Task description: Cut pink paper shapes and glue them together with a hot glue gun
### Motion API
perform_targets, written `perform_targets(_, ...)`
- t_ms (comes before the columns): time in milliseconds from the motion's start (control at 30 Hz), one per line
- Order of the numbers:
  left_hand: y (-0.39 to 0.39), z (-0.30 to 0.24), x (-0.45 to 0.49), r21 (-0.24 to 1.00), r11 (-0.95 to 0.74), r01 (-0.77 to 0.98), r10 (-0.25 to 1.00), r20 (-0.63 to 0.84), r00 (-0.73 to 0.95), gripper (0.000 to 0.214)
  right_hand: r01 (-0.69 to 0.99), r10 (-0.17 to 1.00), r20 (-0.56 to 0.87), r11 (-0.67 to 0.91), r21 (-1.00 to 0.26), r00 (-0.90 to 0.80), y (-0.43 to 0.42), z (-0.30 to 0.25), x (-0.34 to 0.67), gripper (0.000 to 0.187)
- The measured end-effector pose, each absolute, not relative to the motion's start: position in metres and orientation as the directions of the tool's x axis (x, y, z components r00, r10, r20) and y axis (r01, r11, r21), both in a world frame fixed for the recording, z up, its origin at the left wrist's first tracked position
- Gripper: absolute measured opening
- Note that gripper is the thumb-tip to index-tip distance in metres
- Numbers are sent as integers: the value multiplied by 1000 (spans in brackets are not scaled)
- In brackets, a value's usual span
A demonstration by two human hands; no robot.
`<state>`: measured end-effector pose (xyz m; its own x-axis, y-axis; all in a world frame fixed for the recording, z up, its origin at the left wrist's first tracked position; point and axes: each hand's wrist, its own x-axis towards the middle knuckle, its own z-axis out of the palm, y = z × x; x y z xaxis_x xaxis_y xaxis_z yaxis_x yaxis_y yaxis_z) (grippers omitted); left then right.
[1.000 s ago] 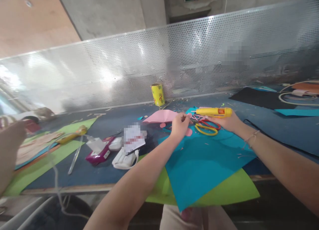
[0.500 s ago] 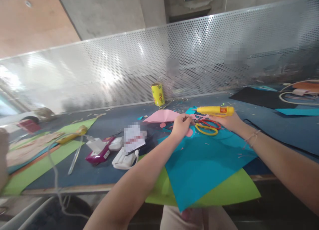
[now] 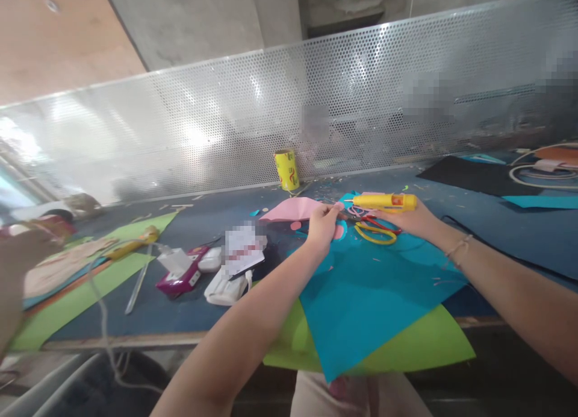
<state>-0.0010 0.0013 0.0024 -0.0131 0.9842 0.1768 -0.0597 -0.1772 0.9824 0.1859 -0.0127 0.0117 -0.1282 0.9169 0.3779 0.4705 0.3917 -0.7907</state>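
Observation:
My right hand (image 3: 410,219) grips a yellow glue gun (image 3: 383,202), nozzle pointing left. My left hand (image 3: 323,223) is pinched shut on a small piece of pink and teal paper, just left of the nozzle tip. Both hands hover over a large teal paper sheet (image 3: 370,296) that lies on a green sheet (image 3: 419,344). Scissors with red and yellow handles (image 3: 377,230) lie on the teal sheet under the glue gun. A pink paper sheet (image 3: 291,210) lies just behind my left hand.
A yellow roll (image 3: 286,170) stands by the perforated metal screen (image 3: 226,134). A phone, white earbud case, magenta box (image 3: 178,281) and white charger lie left of centre. Another glue gun (image 3: 130,244) rests on green paper at the left. Another person's blurred hand (image 3: 13,284) is at the far left.
The glue gun's nozzle has shifted left, closer to the piece pinched in my left hand. The other person's hand at the far left has moved.

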Motion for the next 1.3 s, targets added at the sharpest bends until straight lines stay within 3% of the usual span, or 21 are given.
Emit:
perform_targets(400,-1,2,-1,944,-321,80,947,321,16,24,605,916,386,371,-705,-111,-16,19,188,36)
perform_targets(700,2,-2,-2,924,-373,82,928,372,23,24,605,894,423,421,-676,-149,-13,16,190,43)
perform_targets(1000,1,-1,-2,928,-364,85,931,363,22,22,683,889,427,417,-600,-168,-12,16,192,40)
perform_targets(1300,0,0,-1,936,-344,75,939,342,31,23,666,887,420,433,-608,-194,-14,19,192,39)
